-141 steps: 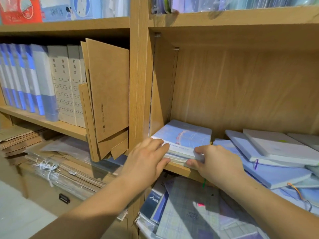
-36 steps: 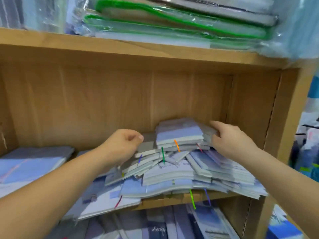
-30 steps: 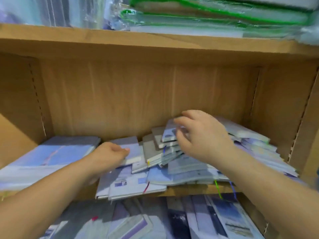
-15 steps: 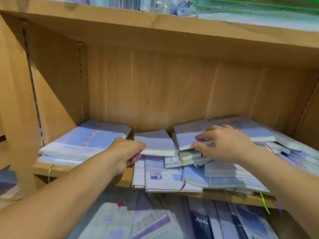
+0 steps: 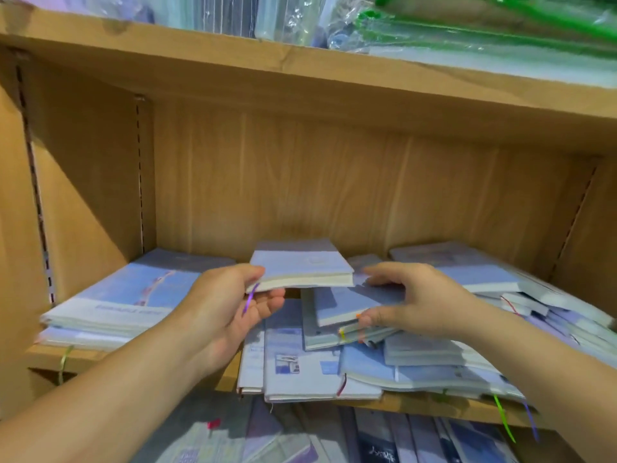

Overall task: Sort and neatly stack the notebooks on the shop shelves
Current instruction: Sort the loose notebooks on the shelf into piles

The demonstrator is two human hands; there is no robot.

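Left hand [image 5: 233,305] palm-up pinching raised notebook [image 5: 300,265], right hand [image 5: 410,302] palm-down gripping second notebook [image 5: 347,302]

Matt wood-grain shelf [image 5: 334,78], matt paper-covered notebooks [image 5: 300,265], glossy crinkled plastic sleeves [image 5: 467,25].

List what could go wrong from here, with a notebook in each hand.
1. The left hand pinches the raised notebook only at one corner, so it may tip and drop.
2. The right hand grips a second notebook sitting in the loose pile. Pulling it could drag neighbours along.
3. The front notebooks overhang the shelf edge, so a nudge could slide them off.
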